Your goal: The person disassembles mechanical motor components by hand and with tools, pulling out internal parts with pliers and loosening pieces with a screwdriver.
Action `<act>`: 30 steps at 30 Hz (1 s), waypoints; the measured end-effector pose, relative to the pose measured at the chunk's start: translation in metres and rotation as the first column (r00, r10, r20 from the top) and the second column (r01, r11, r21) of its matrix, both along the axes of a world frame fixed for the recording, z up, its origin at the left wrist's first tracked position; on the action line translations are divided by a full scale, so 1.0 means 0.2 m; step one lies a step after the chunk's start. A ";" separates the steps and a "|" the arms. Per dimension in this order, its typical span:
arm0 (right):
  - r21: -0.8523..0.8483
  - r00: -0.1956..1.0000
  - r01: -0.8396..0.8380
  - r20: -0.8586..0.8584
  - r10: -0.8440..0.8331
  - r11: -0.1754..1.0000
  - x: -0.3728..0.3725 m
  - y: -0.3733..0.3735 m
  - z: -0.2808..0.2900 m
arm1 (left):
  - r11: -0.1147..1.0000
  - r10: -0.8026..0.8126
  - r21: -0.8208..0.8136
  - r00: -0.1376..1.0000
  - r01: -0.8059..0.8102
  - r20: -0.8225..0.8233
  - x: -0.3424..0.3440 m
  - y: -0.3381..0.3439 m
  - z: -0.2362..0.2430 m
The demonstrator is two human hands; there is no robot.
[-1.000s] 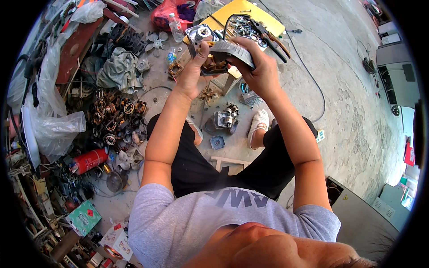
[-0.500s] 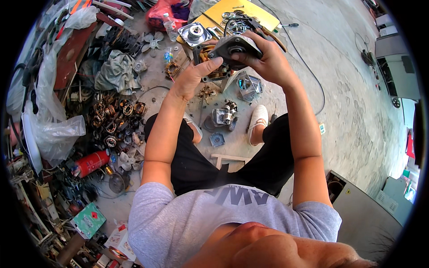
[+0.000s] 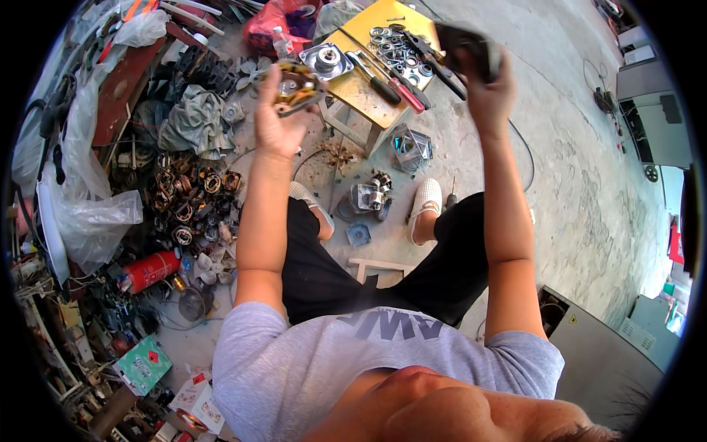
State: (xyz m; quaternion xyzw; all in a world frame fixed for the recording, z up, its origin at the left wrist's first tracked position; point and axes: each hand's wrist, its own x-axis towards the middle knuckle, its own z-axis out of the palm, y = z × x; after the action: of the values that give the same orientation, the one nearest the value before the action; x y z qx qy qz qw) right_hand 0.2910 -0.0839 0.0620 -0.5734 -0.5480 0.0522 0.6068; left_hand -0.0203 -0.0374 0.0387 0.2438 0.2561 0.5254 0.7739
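My left hand (image 3: 274, 121) is closed round a motor stator (image 3: 296, 90) with copper windings, held up beside the left edge of a small yellow table (image 3: 372, 109). Off the table's right side, my right hand (image 3: 489, 99) grips a dark motor cover (image 3: 465, 50), smeared by motion. On the tabletop near the stator sits a silver motor end cap (image 3: 326, 62). Screwdrivers (image 3: 401, 90), pliers (image 3: 428, 57) and a pile of ring-shaped bearings (image 3: 388, 44) lie to its right.
Between my feet stand a motor part (image 3: 370, 195) and a blue-tinted square piece (image 3: 359, 234). A clear plastic box (image 3: 411, 147) is by the table leg. Scrap windings (image 3: 188, 191), a grey cloth (image 3: 195, 121) and a red cylinder (image 3: 151, 270) crowd the left. A cable (image 3: 529, 151) crosses the floor at right.
My hands have moved apart, and the stator and dark cover are now separate. The left has gone left with the stator, the right outward with the cover, uncovering the tools on the table.
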 end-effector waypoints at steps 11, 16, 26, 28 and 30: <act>-0.567 0.918 -0.374 -0.337 0.207 0.734 -0.14 0.06 -0.07 | 0.993 -0.107 0.063 0.979 0.097 0.173 -0.17 0.03 -0.02; -0.710 0.958 -0.142 0.078 0.277 0.690 -0.28 0.13 -0.16 | 0.990 -0.128 0.079 0.982 0.118 0.137 -0.09 0.01 -0.02; -0.551 0.886 0.121 0.435 0.161 0.825 -0.38 0.14 -0.16 | 0.977 -0.193 -0.018 0.915 0.213 0.354 -0.04 -0.01 -0.03; -0.523 0.875 0.128 0.460 0.153 0.842 -0.39 0.13 -0.14 | 0.981 -0.176 -0.030 0.940 0.193 0.292 -0.03 -0.02 -0.03; -0.496 0.875 0.119 0.462 0.145 0.860 -0.39 0.11 -0.12 | 0.982 -0.181 -0.010 0.958 0.188 0.224 -0.02 -0.02 -0.03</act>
State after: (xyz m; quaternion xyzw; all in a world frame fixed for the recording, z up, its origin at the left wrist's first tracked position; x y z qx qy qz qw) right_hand 0.2121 -0.0615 0.0375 -0.7038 -0.6523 0.0546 0.2761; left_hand -0.0249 -0.0415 0.0334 0.1941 0.1523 0.4707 0.8471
